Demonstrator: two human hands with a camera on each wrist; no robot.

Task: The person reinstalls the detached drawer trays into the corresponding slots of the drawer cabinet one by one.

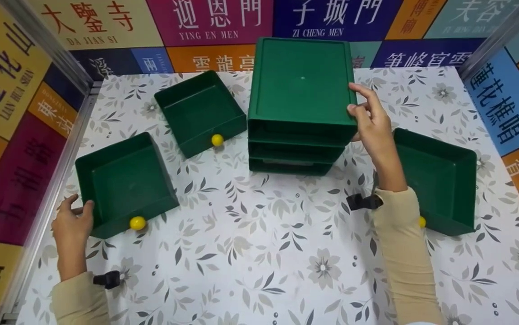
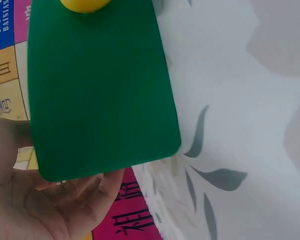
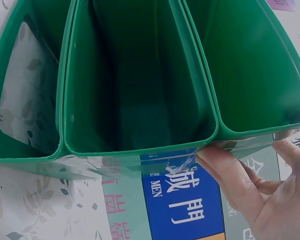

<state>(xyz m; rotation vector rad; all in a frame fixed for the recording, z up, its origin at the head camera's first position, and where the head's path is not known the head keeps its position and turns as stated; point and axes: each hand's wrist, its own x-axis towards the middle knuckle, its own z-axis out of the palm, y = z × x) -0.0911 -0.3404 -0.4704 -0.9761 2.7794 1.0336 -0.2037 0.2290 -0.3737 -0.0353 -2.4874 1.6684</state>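
Floral counter (image 1: 259,262) is carrying a green cabinet (image 1: 302,81), back-center; two green drawers (image 1: 201,113) are lying left, a third drawer (image 1: 444,180) right. Right hand (image 1: 374,124) is touching the cabinet's right side, fingers spread; left hand (image 1: 73,223) is hanging loose at the leftmost drawer's (image 1: 126,185) edge, contact unclear.

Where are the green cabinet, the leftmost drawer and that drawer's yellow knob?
Green cabinet (image 1: 303,81): head view, on its top panel.
Leftmost drawer (image 1: 128,187): head view, on its bare inside floor.
Yellow knob (image 1: 137,223): head view, on its rounded middle.
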